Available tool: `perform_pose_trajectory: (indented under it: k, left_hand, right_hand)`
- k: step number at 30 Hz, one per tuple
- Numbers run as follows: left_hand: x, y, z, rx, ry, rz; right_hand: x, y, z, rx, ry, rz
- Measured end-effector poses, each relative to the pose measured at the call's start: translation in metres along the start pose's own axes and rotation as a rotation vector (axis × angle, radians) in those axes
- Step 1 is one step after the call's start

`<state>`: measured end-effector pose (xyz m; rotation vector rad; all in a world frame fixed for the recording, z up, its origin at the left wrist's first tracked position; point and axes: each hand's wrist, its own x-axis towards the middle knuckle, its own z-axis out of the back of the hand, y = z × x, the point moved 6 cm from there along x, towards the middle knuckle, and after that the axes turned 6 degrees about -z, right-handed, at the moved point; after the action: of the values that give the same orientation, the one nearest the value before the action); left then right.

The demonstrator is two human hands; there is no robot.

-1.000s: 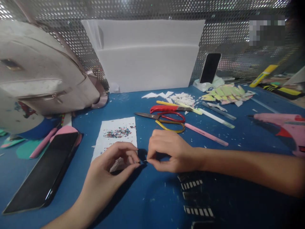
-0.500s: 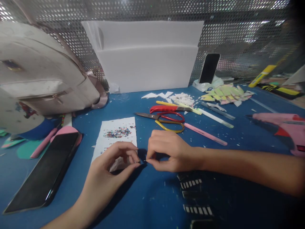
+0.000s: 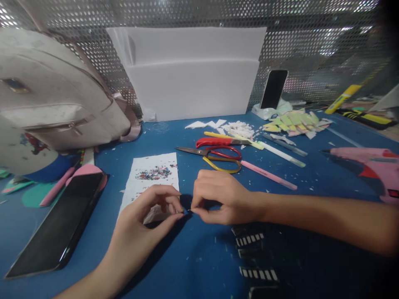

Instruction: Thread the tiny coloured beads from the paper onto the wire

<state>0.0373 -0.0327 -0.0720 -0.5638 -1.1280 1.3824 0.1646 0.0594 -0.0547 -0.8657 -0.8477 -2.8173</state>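
Observation:
Thumb and fingertips of my left hand (image 3: 149,218) pinch together over the lower right corner of a white paper sheet (image 3: 137,166). Facing it, my right hand (image 3: 224,197) is closed, with thumb and forefinger pressed together. Between the two sets of fingertips shows a tiny dark, shiny piece (image 3: 188,211), too small to name. It touches the right fingertips; whether the left fingers hold its other end is unclear. On the sheet lies a scatter of tiny multicoloured beads or bits (image 3: 156,172). Dark strips with white bars (image 3: 251,239) lie below my right wrist.
Beyond my right hand lie scissors (image 3: 212,153), a red-handled tool (image 3: 218,142), a pink pen (image 3: 268,175) and white scraps (image 3: 240,128). A pink glue gun (image 3: 370,160) is at right. At left are a black phone (image 3: 59,228) and a white backpack (image 3: 62,91).

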Motion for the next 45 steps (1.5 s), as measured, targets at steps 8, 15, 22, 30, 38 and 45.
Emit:
perform_pose_trajectory:
  k: [8,15,22,30,38,45]
  left_hand:
    - [0.0008,0.0001,-0.001,-0.01,0.007,0.004]
    - [0.0011,-0.0014,-0.0007,-0.008,0.011,0.002]
    - [0.0007,-0.0022,-0.001,-0.011,0.003,0.001]
    - [-0.0004,-0.0018,0.0002,-0.012,0.0,0.006]
    - [0.0006,-0.0003,-0.0012,-0.035,0.002,0.008]
    - [-0.0008,0.0009,-0.0008,-0.087,0.007,0.03]
  right_hand:
    - [-0.0003,-0.0001,0.0,-0.001,0.009,-0.001]
    - [-0.0005,-0.0004,-0.0013,-0.015,0.028,-0.003]
    - [0.0005,0.0009,0.0,-0.003,0.019,0.002]
    - [-0.0001,0.0015,-0.001,-0.008,0.034,0.01]
    - [0.0007,0.0015,0.0,0.008,0.029,0.009]
    - [0.0011,0.0029,0.0,0.016,0.024,0.021]
